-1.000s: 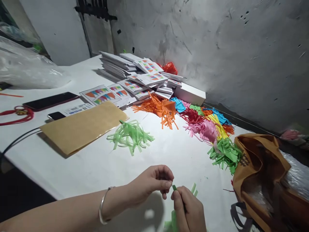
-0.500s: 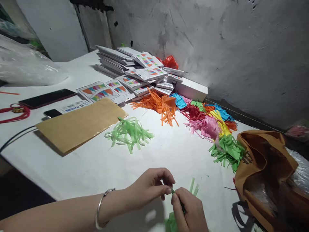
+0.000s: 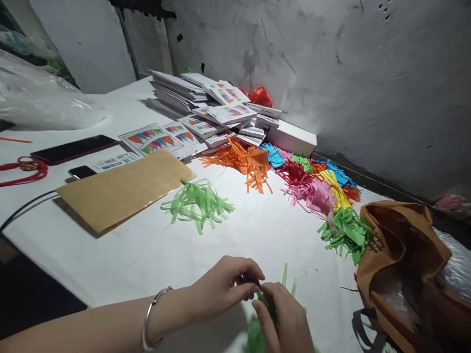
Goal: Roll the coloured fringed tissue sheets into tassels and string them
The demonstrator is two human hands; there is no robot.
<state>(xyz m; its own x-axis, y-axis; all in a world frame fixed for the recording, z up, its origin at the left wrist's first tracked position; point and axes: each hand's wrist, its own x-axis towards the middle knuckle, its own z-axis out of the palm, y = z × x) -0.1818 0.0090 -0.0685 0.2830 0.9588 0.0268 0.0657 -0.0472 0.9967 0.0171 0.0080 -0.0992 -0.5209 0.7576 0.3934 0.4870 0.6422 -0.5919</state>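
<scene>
Left hand: the left hand, at the lower centre of the frame, has its fingers bent inward, and their tips come together at the upper end of the green paper. Whether they really pinch it, I cannot tell well, because the place is small and partly covered.
Bracelet: a silver bangle is around the left wrist.
Right hand: the right hand, at the lower right of centre, is grasping the green paper between the thumb and the other fingers.
Green paper in work: the green fringed paper is at the bottom of the frame, partly hidden by the right hand; pale strips show behind this hand.
Loose strips: a light green strip pile lies on the bench, near the centre.
Envelope: a brown envelope lies left of this pile.
Coloured fringes: an orange paper fringe is at upper centre; a pink paper fringe and a darker green bundle follow toward the right.
Cards: printed cards are heaped at the upper centre.
Bag: a brown bag stands open at the lower right.
</scene>
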